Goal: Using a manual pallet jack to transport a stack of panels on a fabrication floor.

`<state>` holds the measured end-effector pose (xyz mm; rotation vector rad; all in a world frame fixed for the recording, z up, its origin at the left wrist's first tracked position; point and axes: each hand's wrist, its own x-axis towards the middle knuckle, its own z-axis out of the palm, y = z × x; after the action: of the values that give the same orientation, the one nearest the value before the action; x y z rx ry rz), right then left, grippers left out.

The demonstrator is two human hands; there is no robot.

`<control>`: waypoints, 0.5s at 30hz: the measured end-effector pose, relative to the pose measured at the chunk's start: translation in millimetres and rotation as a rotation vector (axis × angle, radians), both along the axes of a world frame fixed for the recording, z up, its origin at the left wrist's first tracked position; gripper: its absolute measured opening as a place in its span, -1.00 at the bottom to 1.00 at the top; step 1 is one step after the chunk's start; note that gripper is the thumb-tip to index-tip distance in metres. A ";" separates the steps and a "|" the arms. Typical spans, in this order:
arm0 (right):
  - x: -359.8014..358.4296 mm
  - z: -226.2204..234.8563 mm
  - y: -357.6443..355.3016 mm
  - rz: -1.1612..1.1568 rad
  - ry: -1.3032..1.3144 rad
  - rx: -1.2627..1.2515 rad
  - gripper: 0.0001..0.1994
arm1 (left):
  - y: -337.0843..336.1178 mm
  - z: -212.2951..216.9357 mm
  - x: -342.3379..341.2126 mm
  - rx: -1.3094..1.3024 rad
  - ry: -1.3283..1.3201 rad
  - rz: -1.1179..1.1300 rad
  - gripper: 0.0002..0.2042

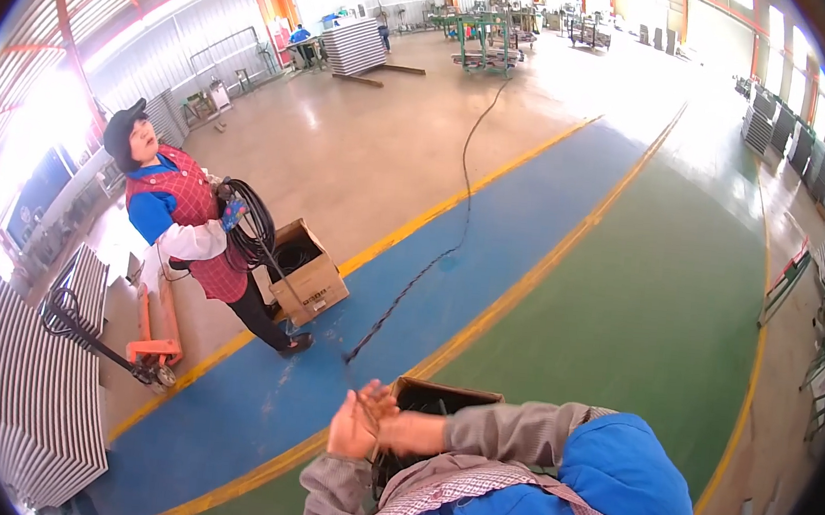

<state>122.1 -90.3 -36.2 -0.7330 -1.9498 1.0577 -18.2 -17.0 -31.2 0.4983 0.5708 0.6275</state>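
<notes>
My left hand and my right hand are close together, overlapping, near the bottom middle of the head view. A black cable passes between them, and my fingers curl round it; motion blurs them somewhat. From my hands the cable drops to the blue floor strip and trails far off toward the back of the hall. Just under my hands an open cardboard box stands on the floor, partly hidden by my arms. Dark coils seem to lie inside it.
To the left a co-worker holds a coil of black cable beside another open cardboard box. An orange pallet truck and stacked grey panels stand farther left. Wheeled green racks are at the back.
</notes>
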 end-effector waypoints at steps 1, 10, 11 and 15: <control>-14.4 -2.5 -11.1 0.135 -0.251 0.106 -0.85 | 13.5 4.9 -5.5 -0.204 -0.220 -0.019 -0.69; 33.4 -13.4 57.5 -0.152 0.815 -1.342 -0.58 | -61.6 13.3 12.4 0.324 0.294 -0.521 -0.84; 41.8 -12.0 67.9 -0.165 0.842 -1.345 -0.62 | -74.3 7.4 15.0 0.527 0.353 -0.755 -0.83; 31.8 1.4 59.8 -0.370 0.708 -1.018 -0.73 | -57.3 -15.1 11.0 0.540 0.177 -0.411 -0.83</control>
<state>153.9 -30.5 -34.8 -0.9937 -0.5706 1.7502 -7.2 -74.3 -46.2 1.1556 0.4414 0.3369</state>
